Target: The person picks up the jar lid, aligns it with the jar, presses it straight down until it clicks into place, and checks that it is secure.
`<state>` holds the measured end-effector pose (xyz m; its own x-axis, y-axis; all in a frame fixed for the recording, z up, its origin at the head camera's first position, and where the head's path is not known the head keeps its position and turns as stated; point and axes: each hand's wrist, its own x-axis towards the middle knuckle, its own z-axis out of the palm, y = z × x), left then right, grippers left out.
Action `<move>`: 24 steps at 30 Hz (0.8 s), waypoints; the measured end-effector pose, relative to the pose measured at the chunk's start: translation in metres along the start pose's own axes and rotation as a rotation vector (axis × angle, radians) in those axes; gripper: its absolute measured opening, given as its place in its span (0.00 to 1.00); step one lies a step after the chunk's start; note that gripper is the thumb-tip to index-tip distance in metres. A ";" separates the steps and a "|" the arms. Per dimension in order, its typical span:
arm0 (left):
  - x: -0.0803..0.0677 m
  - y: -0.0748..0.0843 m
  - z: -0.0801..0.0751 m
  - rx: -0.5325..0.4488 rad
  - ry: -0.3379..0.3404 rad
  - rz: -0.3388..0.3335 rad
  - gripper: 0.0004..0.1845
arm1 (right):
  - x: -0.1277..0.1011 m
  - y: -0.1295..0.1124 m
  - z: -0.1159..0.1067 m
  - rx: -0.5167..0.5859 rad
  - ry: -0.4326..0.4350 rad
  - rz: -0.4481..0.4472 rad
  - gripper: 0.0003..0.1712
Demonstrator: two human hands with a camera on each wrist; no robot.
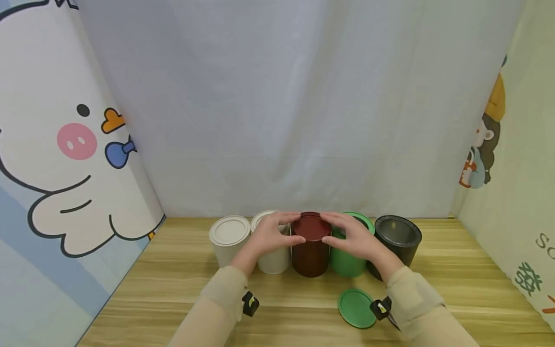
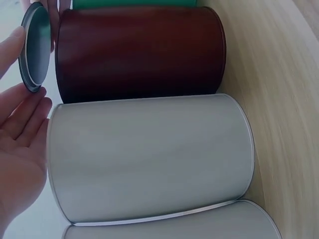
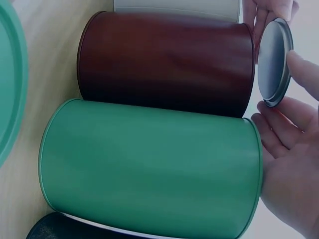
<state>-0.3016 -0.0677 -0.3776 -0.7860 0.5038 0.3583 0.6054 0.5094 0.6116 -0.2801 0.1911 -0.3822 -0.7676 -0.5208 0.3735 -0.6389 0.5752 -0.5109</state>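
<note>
Both hands, left (image 1: 269, 237) and right (image 1: 354, 237), pinch the red lid (image 1: 311, 228) above the red can (image 1: 310, 258) on a wooden table (image 1: 182, 284); pale curtain (image 1: 295, 106) behind.

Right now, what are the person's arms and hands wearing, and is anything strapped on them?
Both arms are in long, loose beige sleeves that reach the wrists; the left hand and right hand are bare, with no gloves or rings that show. Under each wrist sits a small black camera unit with a yellow mark: the left wrist unit and the right wrist unit. No cables are visible.
</note>
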 end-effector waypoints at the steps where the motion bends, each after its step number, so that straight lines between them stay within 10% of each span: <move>1: 0.001 -0.001 0.000 -0.003 -0.005 -0.010 0.33 | 0.001 0.001 0.000 0.002 -0.003 0.001 0.34; 24: 0.021 -0.012 0.003 0.082 -0.089 -0.052 0.33 | 0.016 0.013 -0.002 -0.042 -0.097 0.054 0.32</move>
<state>-0.3251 -0.0608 -0.3796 -0.8045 0.5335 0.2612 0.5752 0.5902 0.5664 -0.3008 0.1916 -0.3817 -0.7935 -0.5461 0.2686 -0.6001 0.6290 -0.4941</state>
